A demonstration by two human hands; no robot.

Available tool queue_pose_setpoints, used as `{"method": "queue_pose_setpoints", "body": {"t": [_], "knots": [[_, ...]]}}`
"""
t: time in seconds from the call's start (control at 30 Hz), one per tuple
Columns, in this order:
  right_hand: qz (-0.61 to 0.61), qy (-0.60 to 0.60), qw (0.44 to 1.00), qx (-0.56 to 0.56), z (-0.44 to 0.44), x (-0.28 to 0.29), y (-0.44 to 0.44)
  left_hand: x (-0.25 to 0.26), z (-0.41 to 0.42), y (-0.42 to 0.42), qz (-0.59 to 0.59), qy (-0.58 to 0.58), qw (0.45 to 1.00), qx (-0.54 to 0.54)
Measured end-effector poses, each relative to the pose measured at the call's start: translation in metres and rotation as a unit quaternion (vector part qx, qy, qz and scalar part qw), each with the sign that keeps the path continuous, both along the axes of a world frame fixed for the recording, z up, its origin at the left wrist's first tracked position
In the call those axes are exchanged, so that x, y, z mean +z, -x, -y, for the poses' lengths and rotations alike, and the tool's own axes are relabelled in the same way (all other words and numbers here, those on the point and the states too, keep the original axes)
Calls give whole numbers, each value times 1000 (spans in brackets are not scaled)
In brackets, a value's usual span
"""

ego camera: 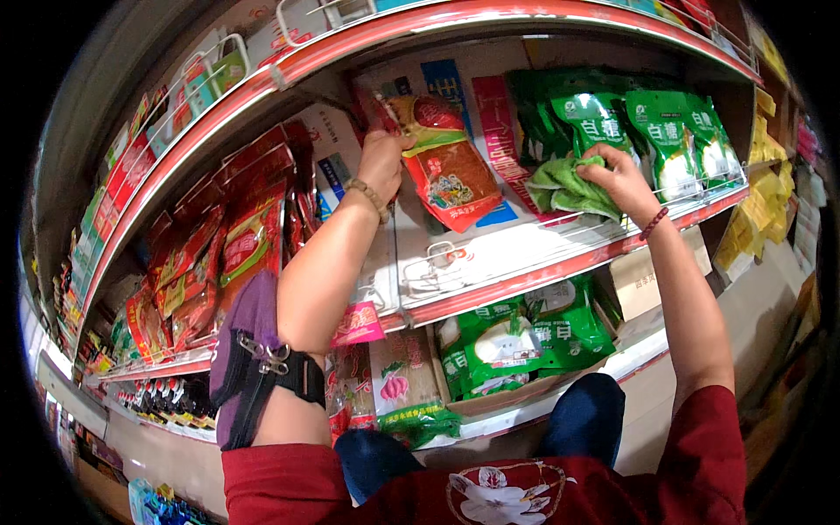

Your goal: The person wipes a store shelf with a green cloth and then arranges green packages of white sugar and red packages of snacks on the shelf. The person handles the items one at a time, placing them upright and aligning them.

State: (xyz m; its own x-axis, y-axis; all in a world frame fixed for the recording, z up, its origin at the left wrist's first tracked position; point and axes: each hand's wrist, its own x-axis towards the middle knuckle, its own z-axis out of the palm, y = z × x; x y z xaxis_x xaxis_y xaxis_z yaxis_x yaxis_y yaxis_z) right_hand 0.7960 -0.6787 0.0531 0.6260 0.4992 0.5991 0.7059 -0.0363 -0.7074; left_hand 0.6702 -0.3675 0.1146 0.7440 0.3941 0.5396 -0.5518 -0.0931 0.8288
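Observation:
My left hand (382,164) grips the upper left edge of a red plastic packet (453,170) with reddish-brown contents in its clear window. It hangs tilted over the middle shelf (499,262). In my right hand (613,177) is a crumpled green cloth (567,187), held in front of the green bags of white sugar (600,125) that stand on the shelf's right part. The cloth's lower end is by the wire rail along the shelf front. Printed cardboard (495,131) shows behind the packet.
More red packets (246,243) stand at the left. Below, a carton of green sugar bags (505,341) sits beside clear packs of noodle-like strands (403,367). Wire dividers (436,266) rise from the middle shelf. An upper shelf edge (420,26) runs overhead. Yellow packets (755,210) are at the far right.

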Motion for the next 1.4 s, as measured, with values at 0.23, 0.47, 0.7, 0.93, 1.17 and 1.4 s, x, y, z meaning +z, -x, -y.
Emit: {"method": "queue_pose_setpoints", "body": {"t": [0.23,0.47,0.7,0.93,1.17,1.4], "knots": [[27,8,1000,11,-5,5,13,-8,-69,-112,9,-132,991,35],[39,47,998,-27,6,-7,-3,-28,-50,-95,-424,-148,890,80],[83,28,996,-6,-5,-1,7,-41,-48,-71,-396,-183,896,80],[87,54,994,-37,0,1,12,-49,-25,-127,-339,-238,882,224],[87,61,994,-27,-6,-2,7,-35,-30,-91,-503,-267,814,117],[82,94,992,-28,-1,-2,-4,1,-22,46,-380,-358,852,29]]}}
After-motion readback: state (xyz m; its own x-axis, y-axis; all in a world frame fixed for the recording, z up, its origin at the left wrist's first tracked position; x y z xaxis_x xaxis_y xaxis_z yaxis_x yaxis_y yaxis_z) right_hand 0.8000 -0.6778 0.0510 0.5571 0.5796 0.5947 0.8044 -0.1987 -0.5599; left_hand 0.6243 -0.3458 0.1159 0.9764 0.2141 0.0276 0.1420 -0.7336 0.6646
